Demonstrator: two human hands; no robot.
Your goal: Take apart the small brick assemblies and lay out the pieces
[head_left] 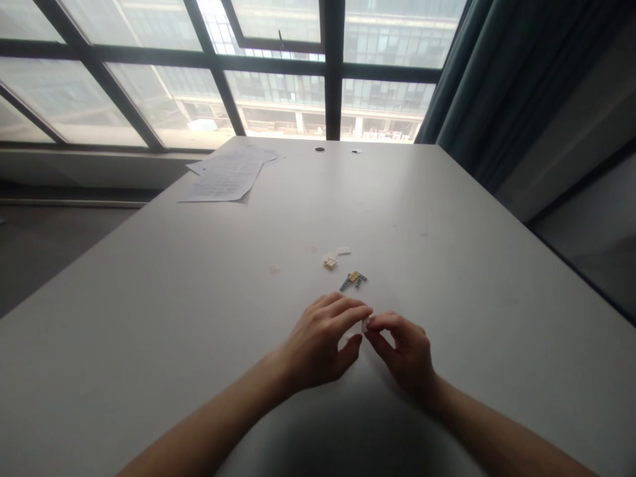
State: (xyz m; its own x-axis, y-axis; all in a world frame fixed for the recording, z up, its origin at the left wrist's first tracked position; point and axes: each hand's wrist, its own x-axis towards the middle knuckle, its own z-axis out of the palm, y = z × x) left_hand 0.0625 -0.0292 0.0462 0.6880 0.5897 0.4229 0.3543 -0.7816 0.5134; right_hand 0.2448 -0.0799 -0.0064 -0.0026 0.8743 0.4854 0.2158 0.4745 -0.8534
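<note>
A small white building-block piece (365, 325) is pinched between the thumb and index finger of my right hand (410, 351). From the left, my left hand (322, 338) reaches over with its index fingertip at the top of that piece. Its thumb is spread away below; whether the finger touches the piece I cannot tell. Another whitish bit (350, 337) shows partly between my left thumb and fingers, low near the table. Just beyond my hands lies a grey and yellow block assembly (354, 278) with arm-like parts. Cream-white blocks (330, 262) sit farther on, beside a flat white piece (344, 251).
The white table (149, 318) stretches away toward a large window (283, 99). Printed paper sheets (223, 175) overlap at its far left. Two round cable holes (320, 150) are near the back edge. A dark curtain (477, 86) hangs on the right.
</note>
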